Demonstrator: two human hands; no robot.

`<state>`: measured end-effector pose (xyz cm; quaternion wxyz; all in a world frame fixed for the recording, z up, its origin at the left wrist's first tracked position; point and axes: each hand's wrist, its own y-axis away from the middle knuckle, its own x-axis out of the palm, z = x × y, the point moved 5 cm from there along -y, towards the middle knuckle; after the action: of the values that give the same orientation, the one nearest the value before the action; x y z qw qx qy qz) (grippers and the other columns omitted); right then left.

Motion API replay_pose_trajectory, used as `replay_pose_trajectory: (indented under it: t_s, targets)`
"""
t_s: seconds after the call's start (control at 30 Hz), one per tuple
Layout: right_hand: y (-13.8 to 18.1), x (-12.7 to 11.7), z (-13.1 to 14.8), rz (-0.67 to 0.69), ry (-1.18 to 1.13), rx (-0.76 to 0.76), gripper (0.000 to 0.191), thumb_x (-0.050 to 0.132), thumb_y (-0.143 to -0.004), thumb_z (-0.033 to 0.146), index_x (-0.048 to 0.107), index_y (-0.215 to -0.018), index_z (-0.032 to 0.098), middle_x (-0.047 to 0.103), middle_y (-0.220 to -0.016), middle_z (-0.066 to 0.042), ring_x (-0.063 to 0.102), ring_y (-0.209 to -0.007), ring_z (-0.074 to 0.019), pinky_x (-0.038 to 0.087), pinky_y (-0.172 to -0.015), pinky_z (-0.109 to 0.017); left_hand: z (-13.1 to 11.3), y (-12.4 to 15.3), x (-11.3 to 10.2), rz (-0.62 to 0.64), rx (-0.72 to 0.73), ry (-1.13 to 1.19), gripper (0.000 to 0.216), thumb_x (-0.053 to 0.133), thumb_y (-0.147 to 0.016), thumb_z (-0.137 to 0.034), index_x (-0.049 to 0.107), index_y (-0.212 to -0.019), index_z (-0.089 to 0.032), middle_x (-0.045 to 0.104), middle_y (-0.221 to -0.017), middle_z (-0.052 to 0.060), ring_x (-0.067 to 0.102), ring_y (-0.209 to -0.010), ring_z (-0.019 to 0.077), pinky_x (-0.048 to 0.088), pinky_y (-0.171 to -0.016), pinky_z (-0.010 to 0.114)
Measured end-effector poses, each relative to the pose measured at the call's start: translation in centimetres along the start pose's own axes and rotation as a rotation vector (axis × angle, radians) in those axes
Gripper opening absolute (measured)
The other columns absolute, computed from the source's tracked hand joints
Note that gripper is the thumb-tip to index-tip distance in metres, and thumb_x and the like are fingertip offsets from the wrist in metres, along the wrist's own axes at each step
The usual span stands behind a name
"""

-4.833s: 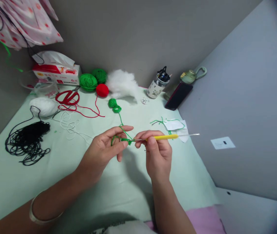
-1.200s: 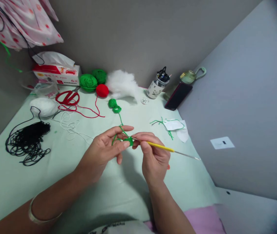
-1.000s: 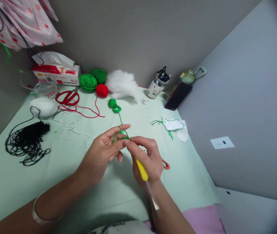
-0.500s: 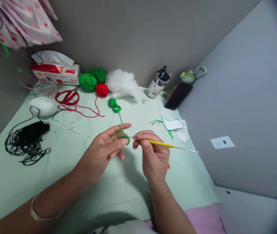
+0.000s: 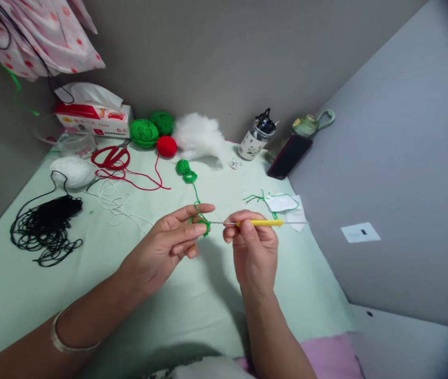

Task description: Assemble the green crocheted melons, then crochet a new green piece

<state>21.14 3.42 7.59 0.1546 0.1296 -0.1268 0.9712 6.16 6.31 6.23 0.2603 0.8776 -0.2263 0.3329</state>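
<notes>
My left hand [image 5: 168, 245] pinches a small green crochet piece [image 5: 205, 226] between thumb and forefinger, with green yarn over the forefinger. That yarn runs back to a small green ball [image 5: 185, 169]. My right hand [image 5: 253, 250] grips a yellow-handled crochet hook [image 5: 259, 223], held level; its metal tip points left into the green piece. Both hands hover above the pale green tabletop [image 5: 192, 310].
Black yarn tangle [image 5: 46, 221], white yarn ball [image 5: 72, 171], red scissors [image 5: 110, 157], two green balls [image 5: 145, 132], a red ball [image 5: 167, 146], white stuffing [image 5: 200, 137], tissue box [image 5: 93, 117], jar [image 5: 254, 139], phone [image 5: 289, 155], paper scraps [image 5: 285, 205]. Grey walls close in behind and right.
My right hand swung the hook down toward me, then back up to level with its tip in the green piece. The left hand kept its pinch.
</notes>
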Motion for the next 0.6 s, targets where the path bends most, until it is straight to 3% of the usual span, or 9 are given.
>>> replay_pose_trajectory:
  t_s: [0.3, 0.47, 0.6]
  targets:
    - [0.51, 0.24, 0.05, 0.014, -0.015, -0.075, 0.01, 0.071, -0.094, 0.029, 0.08, -0.093, 0.026, 0.075, -0.087, -0.002, 0.066, -0.065, -0.0119, 0.056, -0.061, -0.027, 0.39, 0.15, 0.43, -0.043, 0.032, -0.052, 0.031, 0.085, -0.082, -0.025, 0.079, -0.112, -0.023, 0.049, -0.066, -0.009, 0.024, -0.045, 0.0012, 0.042, -0.049, 0.016]
    - [0.8, 0.15, -0.04, 0.004, 0.02, -0.09, 0.01, 0.069, -0.095, 0.027, 0.08, -0.096, 0.026, 0.074, -0.09, -0.002, 0.067, -0.068, -0.0121, 0.056, -0.064, -0.028, 0.49, 0.08, 0.23, -0.096, 0.109, -0.037, 0.023, 0.086, -0.079, -0.022, 0.081, -0.102, -0.023, 0.052, -0.071, -0.007, 0.027, -0.045, 0.0002, 0.041, -0.048, 0.015]
    - [0.74, 0.12, -0.13, 0.012, -0.01, -0.071, 0.011, 0.069, -0.096, 0.026, 0.08, -0.095, 0.026, 0.075, -0.089, -0.001, 0.067, -0.069, -0.0111, 0.056, -0.065, -0.026, 0.65, 0.1, 0.34, -0.065, 0.044, -0.018, 0.031, 0.084, -0.082, -0.021, 0.08, -0.112, -0.025, 0.044, -0.062, -0.009, 0.024, -0.045, 0.001, 0.038, -0.048, 0.013]
